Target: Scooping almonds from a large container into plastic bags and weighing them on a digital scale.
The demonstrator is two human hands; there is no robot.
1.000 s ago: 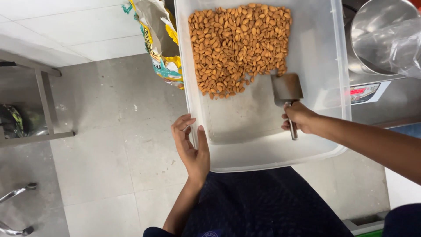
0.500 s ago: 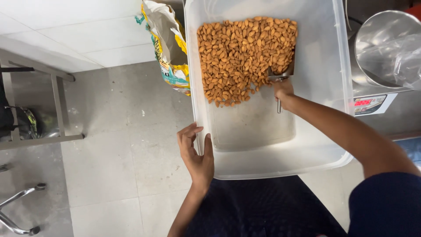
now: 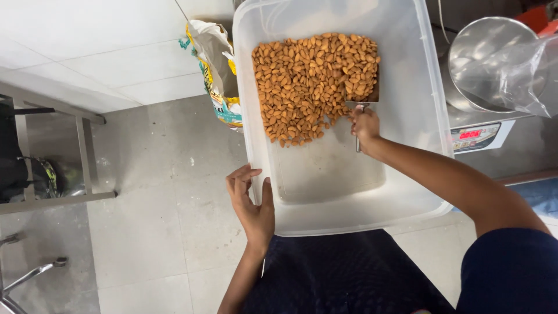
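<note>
A large clear plastic tub (image 3: 418, 116) is seen from above, resting against the person's lap, with a heap of almonds (image 3: 311, 81) piled in its far half and its near half bare. A small metal scoop (image 3: 361, 104) is gripped by its handle in the right hand (image 3: 365, 125), the fingers closed fully round the handle; the scoop's mouth is pushed into the near edge of the heap, at the heap's right side (the blade is partly buried, so how full it is cannot be told). The left hand (image 3: 253, 200) is laid against the tub's near left wall, thumb over the rim and fingers spread along the outside, so the tub is steadied in a loose, half-open hold rather than clenched.

Beyond the tub's left wall, a crumpled printed bag (image 3: 216, 64) is stood on the grey floor, just beside the tub. To the right of the tub, a digital scale (image 3: 482, 136) with a lit red display is placed, and a steel bowl (image 3: 494, 58) is set on it, partly covered by a clear plastic bag (image 3: 535, 75). A metal table leg (image 3: 84, 154) is visible at the far left, well apart from the hands.
</note>
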